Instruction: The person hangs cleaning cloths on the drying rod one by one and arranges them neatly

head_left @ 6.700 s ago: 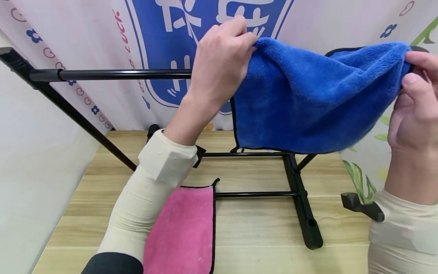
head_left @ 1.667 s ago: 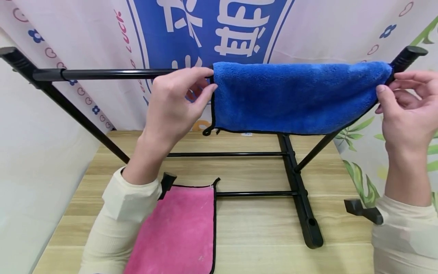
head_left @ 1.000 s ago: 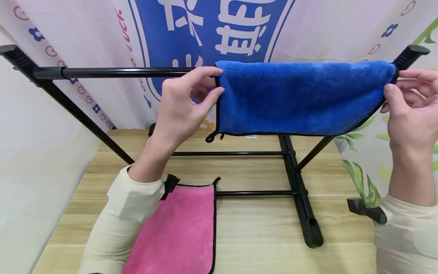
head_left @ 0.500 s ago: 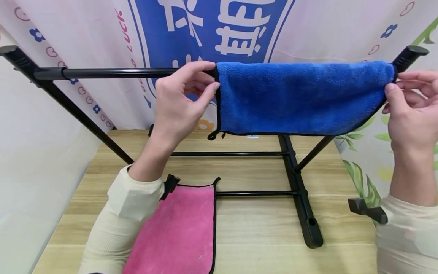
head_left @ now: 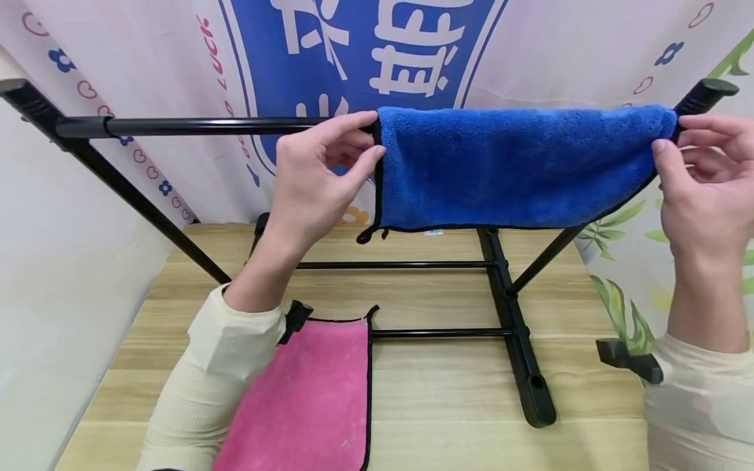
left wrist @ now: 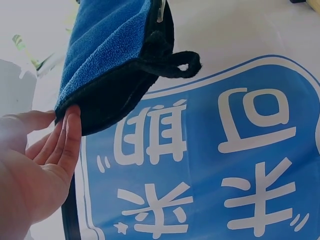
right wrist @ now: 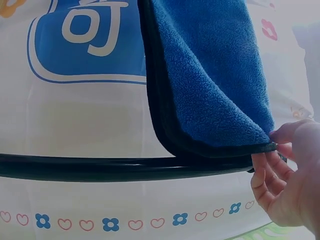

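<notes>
1. The blue cloth is now hanging folded over the top bar, whereas several seconds ago it was bunching up, part of it held above the bar
2. Its left edge is sitting slightly farther right than a couple of seconds ago, and its top is running nearly straight
3. For the work in hand, this is suggesting that the spreading is mostly done and only the ends are being adjusted
4. The left hand is pinching the left edge near the top, thumb and fingers closing narrowly on the dark trim
5. The right hand is pinching the right end, close by the rack's post
6. The lower hem is curving up toward the right hand, so that side is not hanging square
7. Below, the rack's foot is resting on the wood-grain table
8. The pink cloth is covering part of a lower bar; whether it is draping over it is hard to tell
9. Behind, a printed curtain is hanging, with a pale wall standing at the left
</notes>
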`<act>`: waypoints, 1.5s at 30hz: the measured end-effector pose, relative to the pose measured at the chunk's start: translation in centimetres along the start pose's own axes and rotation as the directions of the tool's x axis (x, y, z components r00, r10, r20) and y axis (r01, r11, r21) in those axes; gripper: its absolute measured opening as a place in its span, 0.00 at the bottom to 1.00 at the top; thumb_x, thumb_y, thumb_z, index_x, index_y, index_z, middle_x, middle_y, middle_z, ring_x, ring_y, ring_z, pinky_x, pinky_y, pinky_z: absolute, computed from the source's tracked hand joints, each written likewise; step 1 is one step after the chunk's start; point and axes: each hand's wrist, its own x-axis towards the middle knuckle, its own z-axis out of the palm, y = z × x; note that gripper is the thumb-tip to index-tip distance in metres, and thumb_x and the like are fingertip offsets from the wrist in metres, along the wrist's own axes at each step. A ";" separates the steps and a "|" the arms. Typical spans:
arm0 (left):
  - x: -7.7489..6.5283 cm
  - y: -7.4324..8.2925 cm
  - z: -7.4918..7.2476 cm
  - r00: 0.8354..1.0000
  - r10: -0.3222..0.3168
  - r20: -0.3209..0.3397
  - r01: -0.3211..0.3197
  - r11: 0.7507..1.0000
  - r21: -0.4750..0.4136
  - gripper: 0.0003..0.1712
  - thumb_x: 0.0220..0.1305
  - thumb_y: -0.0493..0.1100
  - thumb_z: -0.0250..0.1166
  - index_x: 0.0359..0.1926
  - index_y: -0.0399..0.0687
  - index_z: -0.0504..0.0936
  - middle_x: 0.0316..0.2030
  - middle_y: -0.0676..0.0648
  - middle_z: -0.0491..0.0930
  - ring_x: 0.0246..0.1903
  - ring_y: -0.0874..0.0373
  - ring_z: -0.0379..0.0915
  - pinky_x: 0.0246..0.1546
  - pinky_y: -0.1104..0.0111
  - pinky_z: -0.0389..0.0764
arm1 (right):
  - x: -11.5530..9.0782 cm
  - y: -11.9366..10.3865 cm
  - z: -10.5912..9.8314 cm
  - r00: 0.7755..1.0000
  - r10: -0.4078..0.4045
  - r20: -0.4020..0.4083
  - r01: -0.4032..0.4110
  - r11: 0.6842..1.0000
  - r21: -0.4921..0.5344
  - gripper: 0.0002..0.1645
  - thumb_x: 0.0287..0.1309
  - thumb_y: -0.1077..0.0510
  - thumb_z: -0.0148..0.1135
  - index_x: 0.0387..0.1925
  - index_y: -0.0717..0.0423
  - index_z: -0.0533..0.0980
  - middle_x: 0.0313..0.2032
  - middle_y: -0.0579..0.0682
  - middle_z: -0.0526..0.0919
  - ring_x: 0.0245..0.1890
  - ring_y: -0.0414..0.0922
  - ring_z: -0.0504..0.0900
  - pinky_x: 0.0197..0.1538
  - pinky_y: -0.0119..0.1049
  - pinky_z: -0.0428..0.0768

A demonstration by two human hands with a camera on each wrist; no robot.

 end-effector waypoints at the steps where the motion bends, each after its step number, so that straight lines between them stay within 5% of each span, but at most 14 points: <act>1: 0.0 0.0 0.0 1.000 0.000 0.005 0.000 1.000 -0.001 0.19 0.66 0.32 0.70 0.57 0.31 0.84 0.37 0.41 0.89 0.33 0.56 0.85 0.40 0.74 0.84 | 0.0 0.0 0.0 1.000 -0.006 0.003 0.006 1.000 0.020 0.17 0.65 0.63 0.67 0.55 0.53 0.83 0.39 0.40 0.78 0.30 0.32 0.78 0.35 0.15 0.75; 5: 0.1 0.0 0.2 1.000 0.018 0.020 -0.018 1.000 -0.010 0.19 0.66 0.32 0.70 0.57 0.31 0.84 0.36 0.41 0.89 0.32 0.56 0.85 0.39 0.73 0.84 | 0.0 0.3 0.1 0.998 -0.060 -0.002 0.060 0.996 0.066 0.15 0.65 0.65 0.66 0.51 0.54 0.86 0.37 0.39 0.77 0.27 0.31 0.76 0.33 0.16 0.71; 11: 0.4 0.0 0.6 0.999 0.011 0.045 -0.010 1.000 -0.027 0.19 0.66 0.32 0.70 0.57 0.31 0.84 0.36 0.40 0.89 0.32 0.54 0.85 0.39 0.74 0.84 | 0.3 0.2 -0.3 0.999 -0.046 -0.022 0.043 0.994 -0.103 0.15 0.70 0.60 0.62 0.53 0.48 0.87 0.38 0.32 0.76 0.26 0.29 0.70 0.33 0.13 0.69; 18: 0.6 0.0 0.7 0.997 -0.006 0.073 0.008 1.000 -0.017 0.20 0.66 0.32 0.71 0.58 0.33 0.84 0.36 0.40 0.88 0.33 0.52 0.85 0.39 0.75 0.83 | 0.3 0.3 0.0 0.998 -0.056 -0.033 0.051 0.991 -0.121 0.15 0.70 0.58 0.62 0.53 0.46 0.86 0.40 0.30 0.75 0.27 0.28 0.72 0.35 0.14 0.71; 27: 0.3 -0.3 0.1 0.997 0.046 0.063 -0.045 0.999 -0.015 0.20 0.64 0.31 0.72 0.57 0.31 0.83 0.36 0.41 0.89 0.32 0.57 0.84 0.38 0.73 0.84 | -0.2 1.2 -0.2 0.978 -0.207 0.033 0.206 0.978 0.030 0.18 0.66 0.62 0.63 0.56 0.53 0.84 0.43 0.34 0.77 0.31 0.29 0.77 0.40 0.20 0.74; 32: 0.3 -0.3 -0.1 0.996 0.038 0.079 -0.037 0.999 -0.008 0.19 0.65 0.31 0.71 0.57 0.34 0.85 0.35 0.42 0.88 0.30 0.57 0.83 0.37 0.74 0.83 | -0.4 1.1 -0.1 0.983 -0.182 0.034 0.178 0.978 0.106 0.19 0.62 0.66 0.63 0.54 0.58 0.84 0.41 0.39 0.78 0.30 0.30 0.78 0.37 0.18 0.74; 45: 0.0 -0.5 -0.7 0.993 0.075 0.095 -0.075 0.997 -0.004 0.20 0.64 0.31 0.72 0.57 0.33 0.84 0.35 0.42 0.88 0.32 0.58 0.82 0.37 0.74 0.83 | -0.6 1.5 -0.4 0.986 -0.158 0.052 0.151 0.982 0.112 0.21 0.63 0.66 0.63 0.58 0.56 0.82 0.38 0.39 0.76 0.28 0.31 0.77 0.34 0.16 0.75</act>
